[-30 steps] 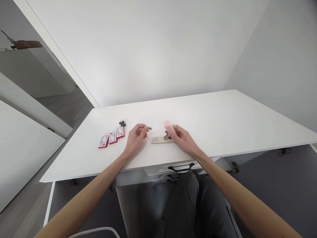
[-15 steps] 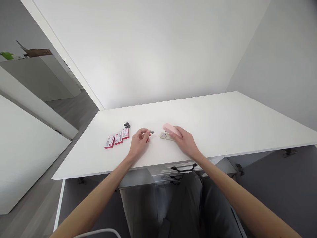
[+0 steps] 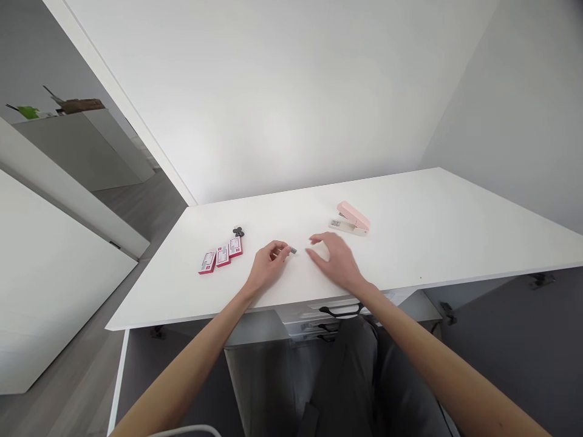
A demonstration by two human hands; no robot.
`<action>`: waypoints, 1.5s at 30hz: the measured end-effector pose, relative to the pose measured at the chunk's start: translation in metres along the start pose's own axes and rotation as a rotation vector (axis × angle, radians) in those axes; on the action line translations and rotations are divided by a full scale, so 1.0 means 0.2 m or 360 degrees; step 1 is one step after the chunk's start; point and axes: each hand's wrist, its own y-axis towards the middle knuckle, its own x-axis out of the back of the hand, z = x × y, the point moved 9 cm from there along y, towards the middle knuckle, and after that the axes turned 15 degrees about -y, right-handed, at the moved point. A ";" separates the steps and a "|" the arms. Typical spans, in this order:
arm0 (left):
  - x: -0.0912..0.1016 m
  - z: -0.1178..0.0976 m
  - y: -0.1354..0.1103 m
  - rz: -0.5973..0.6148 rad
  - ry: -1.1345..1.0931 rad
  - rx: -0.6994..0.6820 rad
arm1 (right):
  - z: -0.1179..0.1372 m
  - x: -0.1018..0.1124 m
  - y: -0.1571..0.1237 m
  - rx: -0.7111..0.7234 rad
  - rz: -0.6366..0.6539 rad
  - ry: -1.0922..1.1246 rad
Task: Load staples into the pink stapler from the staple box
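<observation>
My left hand (image 3: 269,266) is closed in a pinch on a small grey strip of staples (image 3: 293,250), which pokes out past the fingertips. Across a short gap, my right hand (image 3: 334,260) has thumb and fingers spread, with nothing between them. Beyond the right hand a pink stapler (image 3: 354,215) lies on the white table, its top arm tilted up from a cream base (image 3: 348,228).
Three small red-and-white boxes (image 3: 222,255) lie in a slanting row at the left. Just behind them sit dark binder clips (image 3: 238,232). Below the front edge of the white table (image 3: 173,285) is a drawer with a black handle (image 3: 341,312).
My right hand has let go of the stapler, which now lies farther back and to the right, and has come back with fingers apart. My left hand still pinches the strip of staples.
</observation>
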 end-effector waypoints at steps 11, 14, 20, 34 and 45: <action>-0.05 -0.04 -0.01 0.0178 0.0154 -0.0093 | 0.02 -0.17 0.00 -0.0377 0.0580 0.0681; -0.06 -0.06 -0.01 0.0181 0.0197 -0.0139 | 0.01 -0.17 0.00 -0.0409 0.0599 0.0706; 0.19 -0.13 -0.06 -0.0538 0.0825 -0.0476 | -0.09 -0.16 -0.03 -0.0671 0.0434 0.0890; 0.44 -0.06 -0.06 -0.0614 0.1476 -0.0383 | -0.09 -0.16 -0.03 -0.0687 0.0460 0.0851; -0.13 -0.06 -0.04 0.0253 0.0715 -0.0348 | -0.14 -0.16 -0.01 -0.0732 0.0337 0.1123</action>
